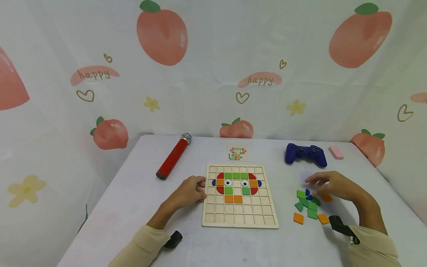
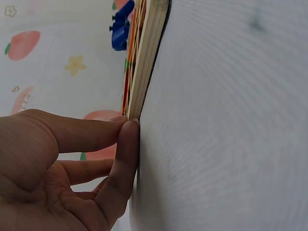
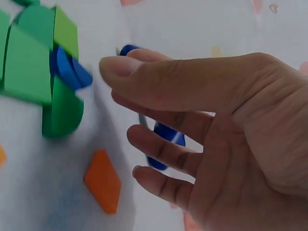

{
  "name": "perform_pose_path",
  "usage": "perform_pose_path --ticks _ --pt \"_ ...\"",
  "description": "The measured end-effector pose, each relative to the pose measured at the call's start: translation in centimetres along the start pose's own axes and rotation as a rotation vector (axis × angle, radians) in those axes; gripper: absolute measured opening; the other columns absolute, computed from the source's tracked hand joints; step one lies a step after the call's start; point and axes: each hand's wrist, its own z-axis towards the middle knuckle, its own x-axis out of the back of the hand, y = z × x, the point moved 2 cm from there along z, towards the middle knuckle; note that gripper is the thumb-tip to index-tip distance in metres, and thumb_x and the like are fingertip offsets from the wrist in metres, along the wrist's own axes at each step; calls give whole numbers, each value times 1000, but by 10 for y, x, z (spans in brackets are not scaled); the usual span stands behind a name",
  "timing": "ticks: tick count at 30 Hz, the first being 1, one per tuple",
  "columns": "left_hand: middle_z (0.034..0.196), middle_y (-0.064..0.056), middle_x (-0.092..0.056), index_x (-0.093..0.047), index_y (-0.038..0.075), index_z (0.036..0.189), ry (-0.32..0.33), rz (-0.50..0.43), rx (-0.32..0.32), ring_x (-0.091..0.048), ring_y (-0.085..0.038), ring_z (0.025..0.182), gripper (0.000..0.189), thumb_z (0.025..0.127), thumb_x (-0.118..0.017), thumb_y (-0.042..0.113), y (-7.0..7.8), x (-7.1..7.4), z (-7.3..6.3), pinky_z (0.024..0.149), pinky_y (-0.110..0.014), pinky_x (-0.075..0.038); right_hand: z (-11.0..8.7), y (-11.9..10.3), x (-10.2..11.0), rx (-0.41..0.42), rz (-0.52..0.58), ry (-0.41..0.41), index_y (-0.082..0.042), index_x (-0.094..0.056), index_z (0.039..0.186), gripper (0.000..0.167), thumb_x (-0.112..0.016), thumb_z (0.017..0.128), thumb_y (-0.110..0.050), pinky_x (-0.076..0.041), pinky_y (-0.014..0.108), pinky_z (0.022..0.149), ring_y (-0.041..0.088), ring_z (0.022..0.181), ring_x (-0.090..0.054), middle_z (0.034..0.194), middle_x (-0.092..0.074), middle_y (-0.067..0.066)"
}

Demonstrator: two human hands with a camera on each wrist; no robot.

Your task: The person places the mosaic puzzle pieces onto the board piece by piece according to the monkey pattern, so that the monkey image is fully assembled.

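A wooden grid board lies on the table with red, green, orange and blue tiles and two eye tiles set in its squares as a face. My left hand is at its left edge; in the left wrist view, thumb and index finger pinch that edge. Over the loose tiles on the right hovers my right hand, fingers relaxed and nothing between them. Below it are blue tiles, green tiles and an orange tile, all apart from the fingertips.
A pattern card lies behind the board. Farther out are a red microphone at the left, a blue game controller and a pink block at the right. More orange tiles lie right of the board.
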Motion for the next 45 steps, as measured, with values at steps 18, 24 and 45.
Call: perform_pose_path --ticks 18,24,45 --pt "110 -8 -62 -59 -8 143 -1 -14 9 -64 -17 92 58 89 -79 -2 -1 -1 0 76 -29 -64 -10 27 4 -54 -6 -21 -1 -73 127 41 -79 87 -8 -55 48 92 34 114 -65 124 -74 15" --pt "110 -9 -62 -59 -8 143 2 -20 9 -64 -17 92 58 89 -79 -2 0 -1 0 75 -29 -64 -10 31 5 -80 0 -16 -2 -72 129 42 -79 88 -10 -52 42 88 29 111 -62 120 -73 9" --pt "111 -9 -62 -58 -9 143 0 -24 5 -64 -17 93 58 89 -79 -4 1 0 0 76 -29 -64 -13 41 10 -125 -36 31 -2 -74 126 39 -78 89 -12 -46 34 81 30 106 -58 117 -73 10"
